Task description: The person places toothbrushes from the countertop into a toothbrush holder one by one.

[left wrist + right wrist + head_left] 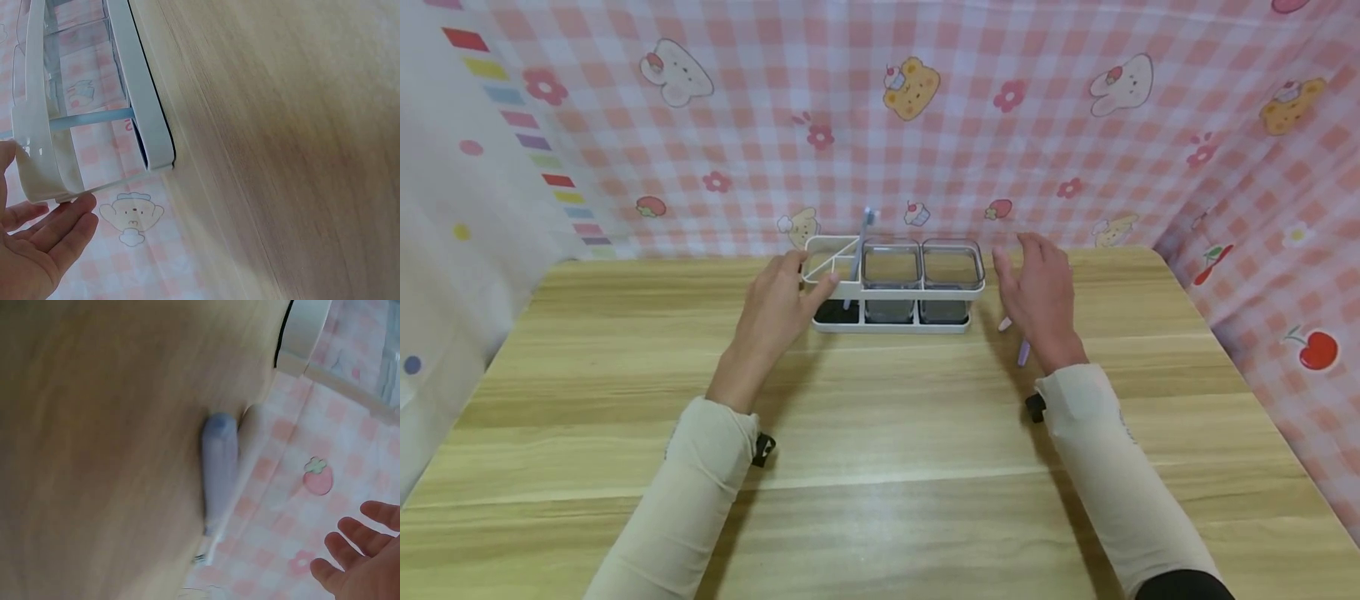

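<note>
A white two-tier toothbrush holder (919, 295) stands at the table's back, with two clear cups (952, 267) in its middle and right sections. In its left section a blue toothbrush (857, 254) leans upright, bristles on top. My left hand (775, 304) grips the holder's left end, thumb over the front rail and fingers around the side; the left wrist view shows the fingertips (84, 203) at its end wall. My right hand (1037, 287) hovers beside the right end with fingers spread, holding nothing. Below it lie a purple-handled brush (219, 469) and a pale-handled one (251, 434), partly hidden in the head view.
The wood-grain table (880, 500) reaches forward from the holder toward me. Behind it hangs a pink checked cloth (865, 108) with cartoon prints, which continues along the right side. A whiter cloth part (467, 208) hangs at the left.
</note>
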`<state>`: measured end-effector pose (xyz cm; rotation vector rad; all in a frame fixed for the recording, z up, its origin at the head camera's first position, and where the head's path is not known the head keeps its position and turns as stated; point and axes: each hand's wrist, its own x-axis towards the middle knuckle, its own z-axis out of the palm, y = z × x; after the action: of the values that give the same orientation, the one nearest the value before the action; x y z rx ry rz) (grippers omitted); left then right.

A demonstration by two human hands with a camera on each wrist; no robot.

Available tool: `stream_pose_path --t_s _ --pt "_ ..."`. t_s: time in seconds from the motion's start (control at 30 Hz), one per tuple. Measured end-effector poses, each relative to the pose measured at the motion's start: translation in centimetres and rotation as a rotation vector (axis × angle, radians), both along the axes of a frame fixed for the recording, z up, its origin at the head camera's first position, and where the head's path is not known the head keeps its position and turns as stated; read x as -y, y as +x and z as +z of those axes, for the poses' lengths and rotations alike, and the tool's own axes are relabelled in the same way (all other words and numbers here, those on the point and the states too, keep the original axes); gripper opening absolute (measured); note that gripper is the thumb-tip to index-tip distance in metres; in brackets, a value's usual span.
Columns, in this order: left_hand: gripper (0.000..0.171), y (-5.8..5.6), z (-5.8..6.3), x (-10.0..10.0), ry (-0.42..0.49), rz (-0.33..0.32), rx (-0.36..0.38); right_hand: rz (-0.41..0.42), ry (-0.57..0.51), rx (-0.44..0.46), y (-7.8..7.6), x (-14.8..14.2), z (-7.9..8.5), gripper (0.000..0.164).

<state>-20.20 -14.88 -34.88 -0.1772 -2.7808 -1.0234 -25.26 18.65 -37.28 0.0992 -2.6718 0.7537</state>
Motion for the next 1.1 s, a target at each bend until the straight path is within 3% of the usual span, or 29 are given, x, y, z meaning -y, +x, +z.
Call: stream_pose_path --t_s 0.23,0.8,1.1 --pt "0.064 0.0 -0.1 -0.1 0.004 -0.002 -0.002 -0.061 -0.117 0.132 -0.2 -1.7 -0.2 0.076" --pt "0.067 0.1 -0.2 0.1 0.006 0.003 0.03 -0.086 -0.246 0.449 -1.7 -4.0 -1.2 0.09" --pt "0.067 0.0 0.1 0.1 0.003 0.006 0.035 -0.14 -0.238 0.466 -2.9 -4.7 -1.7 0.083"
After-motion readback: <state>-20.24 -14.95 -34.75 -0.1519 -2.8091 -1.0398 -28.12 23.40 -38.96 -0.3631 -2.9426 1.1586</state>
